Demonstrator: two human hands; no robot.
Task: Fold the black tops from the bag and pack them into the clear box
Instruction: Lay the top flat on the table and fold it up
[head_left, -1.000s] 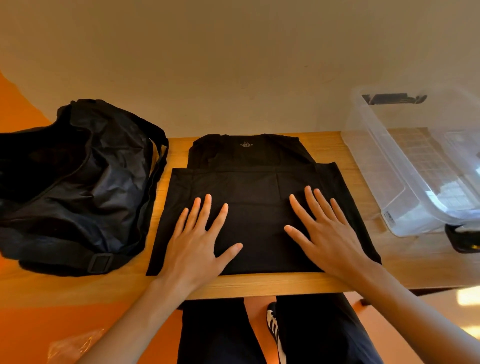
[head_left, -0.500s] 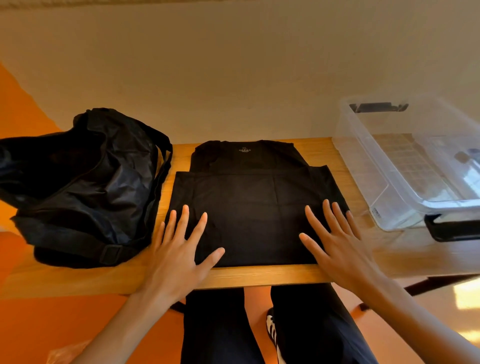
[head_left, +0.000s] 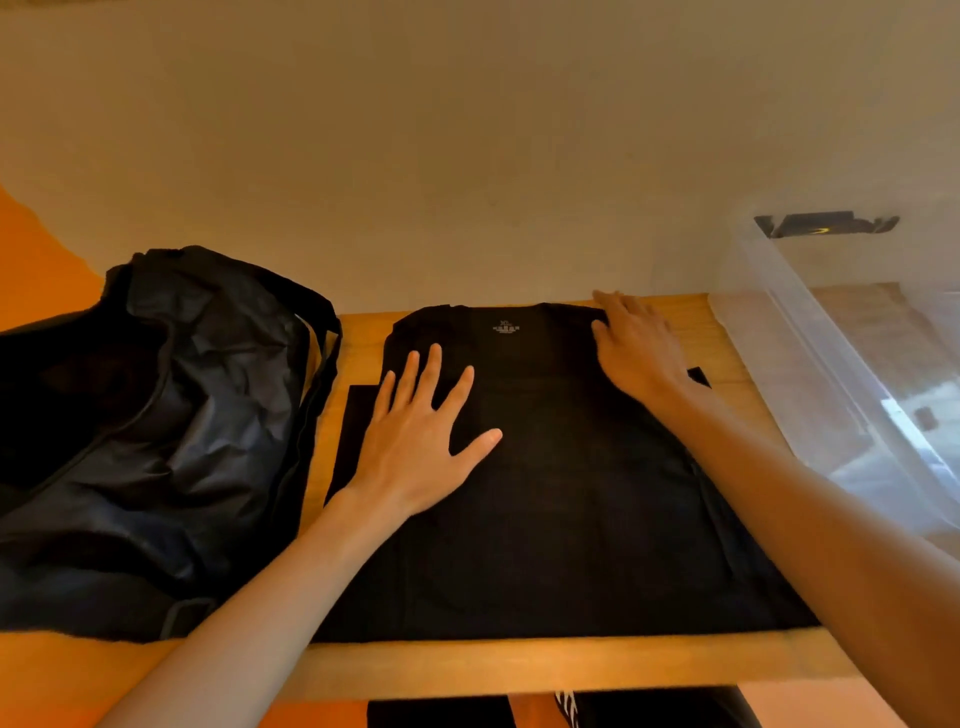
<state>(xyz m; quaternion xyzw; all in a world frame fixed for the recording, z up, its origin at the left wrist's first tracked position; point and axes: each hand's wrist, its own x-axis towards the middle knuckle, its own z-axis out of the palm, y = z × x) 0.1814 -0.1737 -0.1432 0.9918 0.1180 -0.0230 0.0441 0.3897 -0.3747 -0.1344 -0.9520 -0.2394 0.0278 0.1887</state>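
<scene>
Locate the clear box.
Head view, far right: the clear box sits on the wooden table, right of the black top and the right hand.

This looks like a plain room in a home, used for sorting clothes: a narrow wooden surface (head_left: 519, 670) set against a bare cream wall (head_left: 467, 156) above an orange floor (head_left: 31, 260) carries a black fabric bag (head_left: 156, 415), a black top (head_left: 545, 493) and a clear plastic storage box (head_left: 831, 364).

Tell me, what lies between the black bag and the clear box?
The black top lies there on the wooden table, left hand and right hand resting on it, in the head view.
</scene>
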